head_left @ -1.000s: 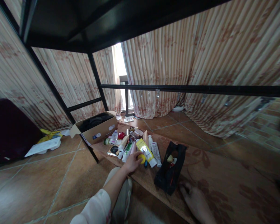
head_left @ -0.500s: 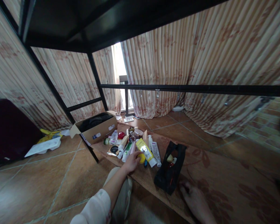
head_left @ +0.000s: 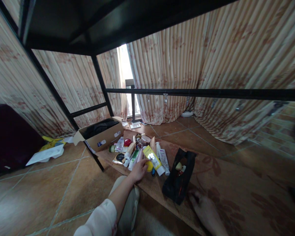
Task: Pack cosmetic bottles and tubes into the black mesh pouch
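My left hand [head_left: 138, 171] has its fingers closed on the edge of a round yellow container [head_left: 149, 166], which lies among the cosmetics. A yellow tube with a white cap [head_left: 154, 160] is just beyond it, beside a white tube [head_left: 164, 160]. To the right stands a black mesh-like bag [head_left: 175, 186] with an opening on top, through which a pale item [head_left: 179, 166] shows. Next to the bag's lower right side, my right hand [head_left: 203, 206] rests on the brown mat with thumb and fingers loosely apart and nothing visible in them. It lies in shadow.
Several tubes and jars, including a red jar [head_left: 127, 142] and a dark compact [head_left: 119, 158], crowd the mat [head_left: 226, 177]. Behind them sits an open cardboard box [head_left: 105, 139] holding something black. A black metal frame [head_left: 201, 94] spans overhead and behind. A dark suitcase [head_left: 12, 141] stands left.
Almost nothing differs. Both hands stay in place, the left on the yellow container and the right beside the black bag.
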`<action>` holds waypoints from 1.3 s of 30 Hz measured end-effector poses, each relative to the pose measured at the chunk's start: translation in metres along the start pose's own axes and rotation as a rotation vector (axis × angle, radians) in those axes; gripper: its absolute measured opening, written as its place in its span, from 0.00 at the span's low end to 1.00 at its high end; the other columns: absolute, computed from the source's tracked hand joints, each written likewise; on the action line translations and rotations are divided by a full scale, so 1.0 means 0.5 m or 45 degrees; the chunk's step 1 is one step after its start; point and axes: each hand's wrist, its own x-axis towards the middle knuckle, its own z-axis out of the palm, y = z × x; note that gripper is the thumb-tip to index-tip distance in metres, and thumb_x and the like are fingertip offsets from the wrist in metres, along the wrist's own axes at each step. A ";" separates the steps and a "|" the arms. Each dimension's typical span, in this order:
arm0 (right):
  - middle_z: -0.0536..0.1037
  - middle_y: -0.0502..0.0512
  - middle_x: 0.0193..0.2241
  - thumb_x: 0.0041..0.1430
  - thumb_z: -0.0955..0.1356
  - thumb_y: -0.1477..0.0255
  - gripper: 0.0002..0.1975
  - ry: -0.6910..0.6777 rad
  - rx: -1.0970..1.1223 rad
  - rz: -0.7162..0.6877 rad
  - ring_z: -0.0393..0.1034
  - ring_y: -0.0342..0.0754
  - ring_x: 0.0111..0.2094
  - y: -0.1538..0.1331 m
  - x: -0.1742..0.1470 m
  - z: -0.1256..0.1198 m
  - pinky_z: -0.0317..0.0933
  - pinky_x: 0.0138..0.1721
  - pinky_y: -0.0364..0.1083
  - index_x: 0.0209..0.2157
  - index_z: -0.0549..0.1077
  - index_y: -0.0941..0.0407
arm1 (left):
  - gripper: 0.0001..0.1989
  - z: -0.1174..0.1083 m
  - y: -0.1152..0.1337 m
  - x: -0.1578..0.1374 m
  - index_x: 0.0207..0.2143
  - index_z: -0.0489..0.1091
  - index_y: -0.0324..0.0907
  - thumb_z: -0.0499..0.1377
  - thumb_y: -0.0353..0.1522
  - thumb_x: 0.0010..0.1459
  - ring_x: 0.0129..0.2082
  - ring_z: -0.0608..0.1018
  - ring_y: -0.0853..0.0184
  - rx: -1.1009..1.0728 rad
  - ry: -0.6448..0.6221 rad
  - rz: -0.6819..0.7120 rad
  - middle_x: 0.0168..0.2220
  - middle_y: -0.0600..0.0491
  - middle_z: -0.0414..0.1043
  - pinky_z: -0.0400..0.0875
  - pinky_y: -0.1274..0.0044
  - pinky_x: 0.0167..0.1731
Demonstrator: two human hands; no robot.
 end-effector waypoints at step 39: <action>0.81 0.54 0.38 0.61 0.56 0.64 0.19 0.014 -0.022 -0.017 0.76 0.49 0.39 -0.001 0.000 0.000 0.62 0.41 0.43 0.39 0.76 0.52 | 0.19 0.020 -0.009 0.008 0.45 0.73 0.40 0.59 0.40 0.54 0.37 0.76 0.63 -0.084 0.025 0.031 0.38 0.51 0.76 0.69 0.77 0.37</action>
